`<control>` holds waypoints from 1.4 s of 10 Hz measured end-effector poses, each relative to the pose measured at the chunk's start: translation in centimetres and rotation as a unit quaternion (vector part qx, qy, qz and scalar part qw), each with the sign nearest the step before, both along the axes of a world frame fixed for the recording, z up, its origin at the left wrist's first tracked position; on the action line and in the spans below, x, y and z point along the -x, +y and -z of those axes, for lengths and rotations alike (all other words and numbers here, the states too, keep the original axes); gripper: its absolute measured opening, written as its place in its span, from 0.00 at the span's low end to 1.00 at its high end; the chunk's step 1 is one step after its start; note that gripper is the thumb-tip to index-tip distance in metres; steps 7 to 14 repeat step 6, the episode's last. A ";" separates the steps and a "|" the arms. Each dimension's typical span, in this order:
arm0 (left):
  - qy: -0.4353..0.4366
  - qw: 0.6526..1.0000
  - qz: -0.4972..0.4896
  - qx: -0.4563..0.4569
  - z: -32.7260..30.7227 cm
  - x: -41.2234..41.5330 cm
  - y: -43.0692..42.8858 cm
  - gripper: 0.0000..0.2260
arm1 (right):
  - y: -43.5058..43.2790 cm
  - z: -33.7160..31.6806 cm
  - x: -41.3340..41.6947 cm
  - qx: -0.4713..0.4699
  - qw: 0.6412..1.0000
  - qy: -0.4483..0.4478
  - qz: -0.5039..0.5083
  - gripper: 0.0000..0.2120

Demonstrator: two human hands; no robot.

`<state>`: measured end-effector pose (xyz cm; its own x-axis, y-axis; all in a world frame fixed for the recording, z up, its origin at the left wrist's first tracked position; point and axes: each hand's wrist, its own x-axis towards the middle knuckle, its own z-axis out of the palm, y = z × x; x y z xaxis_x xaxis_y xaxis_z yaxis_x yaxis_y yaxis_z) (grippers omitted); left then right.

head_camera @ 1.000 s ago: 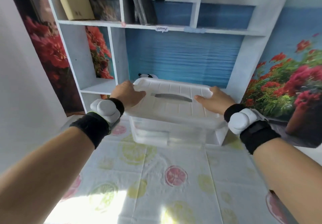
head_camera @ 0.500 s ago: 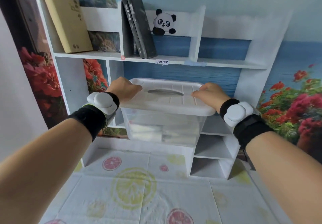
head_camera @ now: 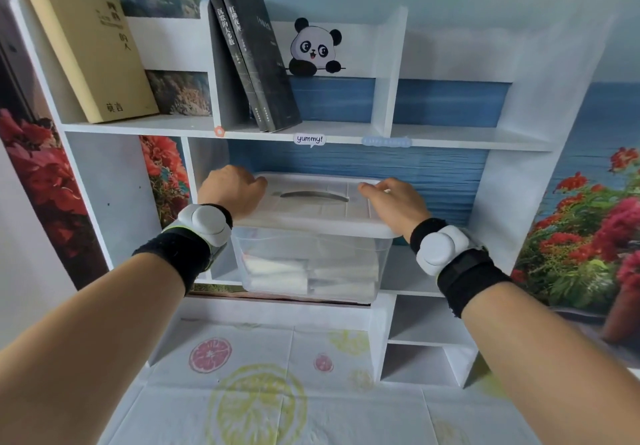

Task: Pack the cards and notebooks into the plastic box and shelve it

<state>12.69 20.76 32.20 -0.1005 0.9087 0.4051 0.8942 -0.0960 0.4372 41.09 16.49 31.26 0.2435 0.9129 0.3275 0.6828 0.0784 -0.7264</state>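
Observation:
A clear plastic box point(head_camera: 311, 257) with a white lid point(head_camera: 311, 205) is at the mouth of the middle compartment of the white shelf unit point(head_camera: 512, 202). Its base seems level with that compartment's floor. Through its wall I see stacked white cards and notebooks point(head_camera: 311, 271). My left hand point(head_camera: 232, 192) grips the lid's left end. At the lid's right end my right hand point(head_camera: 394, 199) grips the same way. The lid's grey handle lies flat between my hands.
A tan book point(head_camera: 90, 50) and two black books point(head_camera: 249, 57) lean on the upper shelf, beside a panda sticker point(head_camera: 313, 48). Small open compartments point(head_camera: 419, 320) sit at the lower right. A fruit-print cloth point(head_camera: 259, 392) covers the table below.
The box has been lifted from the table and carried forward into the middle shelf opening. Both hands stayed on the lid ends.

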 end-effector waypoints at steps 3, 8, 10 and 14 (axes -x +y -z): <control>-0.016 1.000 -0.003 -0.021 0.1 -0.5 0.0 0.16 | 1.1 -0.3 -0.7 0.013 0.999 -0.029 0.000 0.32; 0.105 0.990 0.091 0.011 -1.3 -1.6 -1.2 0.17 | 0.1 -1.9 -0.9 0.043 0.980 -0.194 -0.021 0.32; 0.105 0.990 0.091 0.011 -1.3 -1.6 -1.2 0.17 | 0.1 -1.9 -0.9 0.043 0.980 -0.194 -0.021 0.32; 0.105 0.990 0.091 0.011 -1.3 -1.6 -1.2 0.17 | 0.1 -1.9 -0.9 0.043 0.980 -0.194 -0.021 0.32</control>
